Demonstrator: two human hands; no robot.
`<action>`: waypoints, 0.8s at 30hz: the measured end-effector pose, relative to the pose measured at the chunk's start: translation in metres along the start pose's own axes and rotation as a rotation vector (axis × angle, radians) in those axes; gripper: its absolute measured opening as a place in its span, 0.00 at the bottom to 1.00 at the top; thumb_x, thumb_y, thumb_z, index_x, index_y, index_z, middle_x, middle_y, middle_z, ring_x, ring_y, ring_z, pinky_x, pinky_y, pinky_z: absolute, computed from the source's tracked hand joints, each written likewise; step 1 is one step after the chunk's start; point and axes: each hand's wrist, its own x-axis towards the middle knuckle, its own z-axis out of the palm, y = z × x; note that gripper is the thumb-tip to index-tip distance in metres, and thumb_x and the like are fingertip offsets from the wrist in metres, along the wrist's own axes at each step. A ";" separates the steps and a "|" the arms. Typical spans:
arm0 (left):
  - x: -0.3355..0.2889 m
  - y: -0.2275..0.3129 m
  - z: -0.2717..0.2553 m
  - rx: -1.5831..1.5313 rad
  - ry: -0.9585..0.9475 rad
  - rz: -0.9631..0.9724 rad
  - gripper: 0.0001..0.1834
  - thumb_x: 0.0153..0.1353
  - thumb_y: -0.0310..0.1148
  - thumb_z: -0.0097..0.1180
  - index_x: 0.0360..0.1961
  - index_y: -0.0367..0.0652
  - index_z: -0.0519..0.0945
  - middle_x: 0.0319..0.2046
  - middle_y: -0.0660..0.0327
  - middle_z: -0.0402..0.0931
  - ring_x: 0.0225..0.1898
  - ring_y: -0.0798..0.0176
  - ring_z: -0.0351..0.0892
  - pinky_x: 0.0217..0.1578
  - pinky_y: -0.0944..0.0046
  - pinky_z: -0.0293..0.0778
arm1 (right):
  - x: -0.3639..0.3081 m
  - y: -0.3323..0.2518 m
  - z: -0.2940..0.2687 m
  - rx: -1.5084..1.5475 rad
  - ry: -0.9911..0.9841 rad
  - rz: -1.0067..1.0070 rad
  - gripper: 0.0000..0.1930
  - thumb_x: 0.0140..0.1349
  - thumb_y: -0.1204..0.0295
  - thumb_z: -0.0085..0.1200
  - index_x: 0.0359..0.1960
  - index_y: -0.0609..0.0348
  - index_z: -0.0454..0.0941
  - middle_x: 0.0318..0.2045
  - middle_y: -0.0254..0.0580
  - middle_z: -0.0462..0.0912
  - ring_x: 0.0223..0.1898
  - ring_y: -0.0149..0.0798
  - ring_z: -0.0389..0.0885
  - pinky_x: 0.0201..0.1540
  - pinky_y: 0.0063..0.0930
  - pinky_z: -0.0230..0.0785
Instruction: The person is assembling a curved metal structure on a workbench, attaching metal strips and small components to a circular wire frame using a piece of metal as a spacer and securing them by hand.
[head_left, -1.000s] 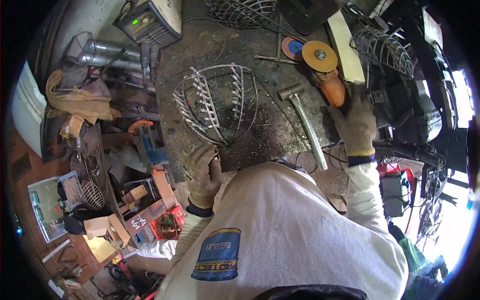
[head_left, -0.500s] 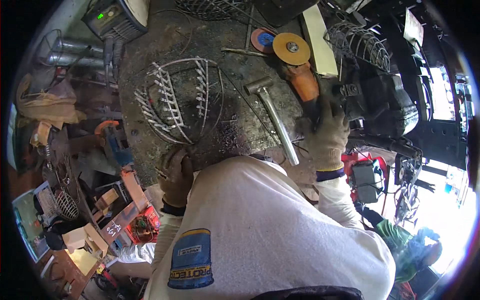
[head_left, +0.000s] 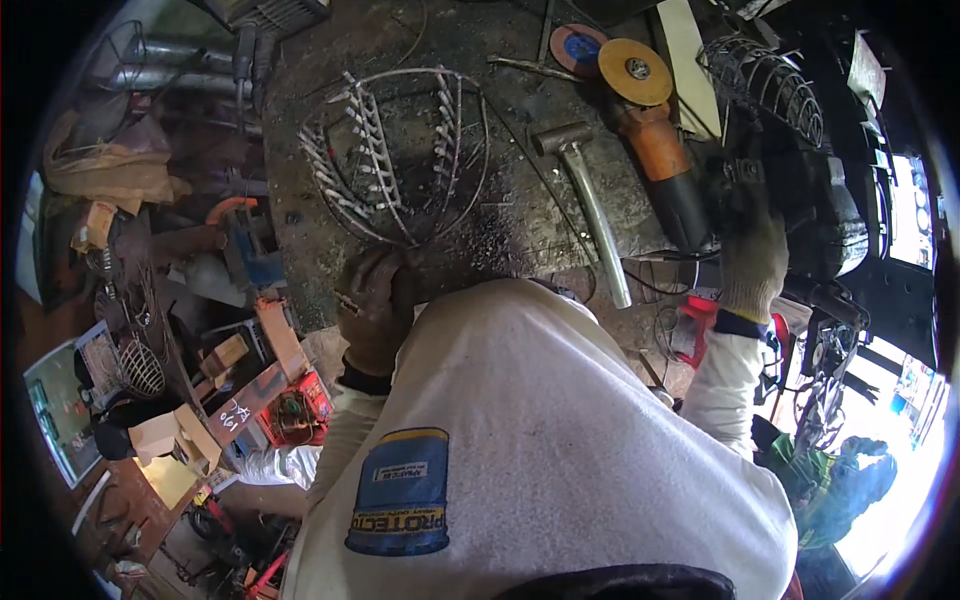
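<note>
My left hand, in a dirty work glove, is curled at the near edge of the workbench. Anything inside its fingers is hidden. Just beyond it lies a round wire frame with spiky metal strips across it. My gloved right hand reaches forward at the right, beside a black bulky object. Its fingers blend into the dark there. Left of that hand an orange and black angle grinder with a yellowish disc rests on the bench. A T-shaped metal hammer lies between frame and grinder.
A reddish disc with a blue centre and a pale flat bar lie at the back. A wire cage stands far right. Boxes and a red crate are lower left. Another person in green is lower right.
My right hand has moved right, away from the grinder's handle, toward the black object. The view has shifted, so the bench things appear farther right and higher. My left hand stays curled near the frame.
</note>
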 end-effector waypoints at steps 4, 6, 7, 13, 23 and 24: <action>-0.001 0.005 0.000 0.027 -0.021 -0.044 0.14 0.60 0.21 0.66 0.48 0.42 0.85 0.47 0.51 0.85 0.48 0.45 0.85 0.49 0.49 0.81 | -0.007 -0.008 0.021 0.009 0.233 -0.194 0.17 0.68 0.62 0.62 0.56 0.50 0.85 0.52 0.53 0.85 0.56 0.59 0.83 0.53 0.50 0.78; 0.002 0.002 0.002 0.023 -0.012 -0.020 0.15 0.60 0.19 0.65 0.48 0.40 0.85 0.47 0.50 0.85 0.49 0.45 0.85 0.52 0.50 0.80 | -0.020 -0.039 0.020 0.419 0.401 -0.508 0.16 0.66 0.63 0.64 0.53 0.53 0.86 0.49 0.52 0.86 0.52 0.56 0.85 0.50 0.48 0.79; 0.001 -0.001 0.004 0.013 -0.005 -0.005 0.14 0.60 0.19 0.66 0.47 0.40 0.85 0.47 0.50 0.85 0.48 0.44 0.85 0.51 0.49 0.81 | -0.030 -0.054 0.019 0.532 0.264 -0.537 0.16 0.65 0.63 0.65 0.52 0.54 0.86 0.48 0.51 0.86 0.48 0.56 0.86 0.47 0.47 0.80; 0.007 0.003 -0.003 0.036 -0.010 -0.037 0.15 0.58 0.25 0.67 0.48 0.45 0.86 0.45 0.54 0.86 0.46 0.45 0.84 0.49 0.48 0.80 | -0.074 -0.112 0.033 0.408 -0.303 -0.608 0.15 0.69 0.58 0.60 0.52 0.48 0.85 0.42 0.50 0.87 0.38 0.56 0.89 0.38 0.48 0.82; -0.007 0.005 -0.004 0.168 -0.046 -0.109 0.13 0.58 0.28 0.66 0.45 0.47 0.86 0.45 0.54 0.86 0.44 0.44 0.85 0.46 0.47 0.80 | -0.053 -0.118 0.063 0.130 -0.288 -0.687 0.15 0.71 0.56 0.57 0.53 0.43 0.85 0.38 0.50 0.89 0.40 0.57 0.89 0.40 0.50 0.82; -0.009 0.006 -0.003 0.169 -0.041 -0.110 0.13 0.58 0.28 0.66 0.45 0.47 0.86 0.45 0.54 0.86 0.44 0.44 0.85 0.46 0.47 0.80 | -0.052 -0.119 0.063 0.130 -0.284 -0.690 0.15 0.71 0.56 0.57 0.53 0.43 0.85 0.38 0.50 0.89 0.40 0.57 0.89 0.40 0.50 0.82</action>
